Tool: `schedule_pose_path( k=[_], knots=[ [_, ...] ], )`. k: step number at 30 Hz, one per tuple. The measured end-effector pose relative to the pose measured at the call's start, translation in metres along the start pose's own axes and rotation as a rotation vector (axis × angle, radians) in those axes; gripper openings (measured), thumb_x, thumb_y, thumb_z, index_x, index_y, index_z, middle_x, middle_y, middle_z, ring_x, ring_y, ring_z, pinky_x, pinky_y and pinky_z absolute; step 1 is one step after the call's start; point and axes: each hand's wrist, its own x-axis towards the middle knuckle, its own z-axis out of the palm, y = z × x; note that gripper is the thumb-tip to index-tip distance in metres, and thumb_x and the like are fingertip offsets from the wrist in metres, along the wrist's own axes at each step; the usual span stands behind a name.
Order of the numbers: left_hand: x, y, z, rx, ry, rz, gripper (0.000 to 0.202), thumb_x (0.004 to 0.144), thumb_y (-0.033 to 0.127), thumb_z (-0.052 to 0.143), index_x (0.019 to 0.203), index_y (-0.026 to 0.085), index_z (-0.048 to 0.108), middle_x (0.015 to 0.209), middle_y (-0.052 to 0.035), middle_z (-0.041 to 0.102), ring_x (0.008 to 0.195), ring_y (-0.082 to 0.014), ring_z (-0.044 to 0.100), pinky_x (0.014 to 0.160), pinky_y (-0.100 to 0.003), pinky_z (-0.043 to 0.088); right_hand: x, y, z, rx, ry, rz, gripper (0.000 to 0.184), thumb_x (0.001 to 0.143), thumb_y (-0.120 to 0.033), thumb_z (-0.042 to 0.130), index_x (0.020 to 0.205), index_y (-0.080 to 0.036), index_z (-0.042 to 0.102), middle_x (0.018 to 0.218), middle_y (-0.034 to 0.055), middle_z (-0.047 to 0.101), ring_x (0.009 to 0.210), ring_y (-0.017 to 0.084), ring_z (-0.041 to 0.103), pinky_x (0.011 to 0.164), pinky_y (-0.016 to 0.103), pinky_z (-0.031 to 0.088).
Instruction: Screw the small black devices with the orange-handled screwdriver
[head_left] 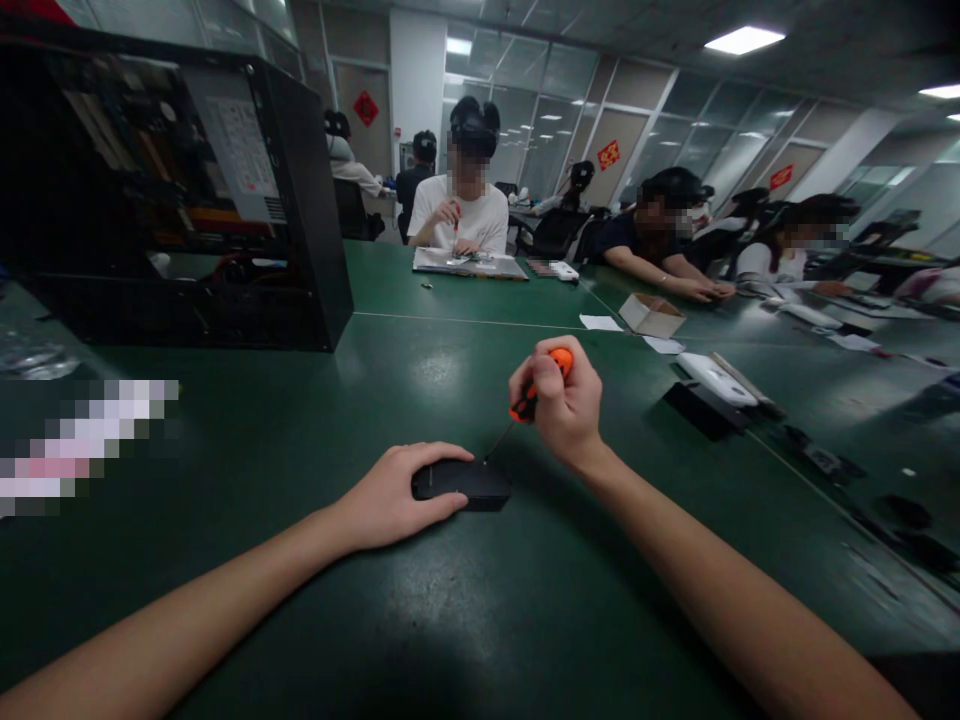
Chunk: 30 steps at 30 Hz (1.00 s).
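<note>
On the green table in front of me lies a small black box-shaped device (480,484), flat and with one rounded end. My left hand (401,495) grips its left end, thumb along the near side and fingers along the far side. My right hand (562,400) is closed around the orange and black handle of a screwdriver (523,408). The screwdriver slants down to the left, and its thin shaft meets the far right part of the device's top. Whether the tip sits in a screw is too small to tell.
An open black computer case (311,220) stands at the left. Across the table a person in a white shirt (476,215) works over a flat silver panel (472,263). To the right are a small cardboard box (651,314), a white device (716,380) and several black parts.
</note>
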Motion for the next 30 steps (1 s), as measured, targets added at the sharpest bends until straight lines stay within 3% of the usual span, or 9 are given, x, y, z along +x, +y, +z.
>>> schedule_pose_path(
  k=[3,8,15,21,26,30],
  knots=[
    [-0.001,0.001,-0.001,0.007,-0.010,-0.013,0.040,0.087,0.036,0.070,0.126,0.026,0.067,0.121,-0.0037,0.073,0.107,-0.0260,0.068,0.094,-0.035,0.050,-0.001,0.008,0.001,0.061,0.100,0.084,0.025,0.100,-0.046,0.051,0.087,-0.024,0.046,0.052,-0.0076,0.056,0.041,0.009,0.051,0.041,0.022,0.041],
    [-0.002,0.001,-0.001,0.014,-0.014,-0.013,0.040,0.087,0.035,0.070,0.126,0.026,0.067,0.121,-0.0036,0.073,0.108,-0.0263,0.068,0.095,-0.036,0.050,-0.003,0.015,-0.002,0.098,0.152,0.268,0.032,0.096,-0.054,0.052,0.087,-0.024,0.045,0.053,-0.0075,0.058,0.034,0.007,0.045,0.029,0.019,0.031],
    [-0.008,0.005,0.001,-0.001,0.002,-0.032,0.039,0.085,0.034,0.071,0.124,0.025,0.068,0.122,-0.0047,0.073,0.109,-0.0269,0.068,0.099,-0.038,0.049,-0.007,0.016,-0.001,0.121,0.171,0.344,0.035,0.095,-0.057,0.052,0.087,-0.024,0.043,0.053,-0.0074,0.058,0.034,0.007,0.047,0.029,0.017,0.034],
    [-0.011,0.007,0.002,0.017,0.015,-0.037,0.040,0.085,0.033,0.071,0.124,0.025,0.067,0.123,-0.0058,0.073,0.109,-0.0275,0.068,0.100,-0.039,0.049,-0.006,0.010,-0.001,0.122,0.122,0.280,0.034,0.096,-0.056,0.053,0.087,-0.024,0.044,0.053,-0.0077,0.058,0.035,0.008,0.046,0.031,0.018,0.034],
    [-0.010,0.007,0.001,0.033,0.023,-0.004,0.037,0.085,0.031,0.070,0.122,0.025,0.067,0.120,-0.0046,0.074,0.108,-0.0268,0.068,0.098,-0.038,0.050,-0.006,0.000,-0.003,0.038,0.014,0.136,0.029,0.097,-0.051,0.053,0.089,-0.024,0.046,0.055,-0.0064,0.060,0.044,0.010,0.054,0.043,0.022,0.045],
    [-0.009,0.009,0.002,0.037,0.044,0.026,0.037,0.084,0.029,0.070,0.121,0.023,0.067,0.119,-0.0054,0.073,0.108,-0.0261,0.068,0.099,-0.038,0.050,-0.008,-0.008,-0.004,-0.012,-0.016,0.043,0.025,0.098,-0.047,0.053,0.089,-0.024,0.046,0.055,-0.0066,0.061,0.044,0.010,0.054,0.045,0.022,0.045]
  ],
)
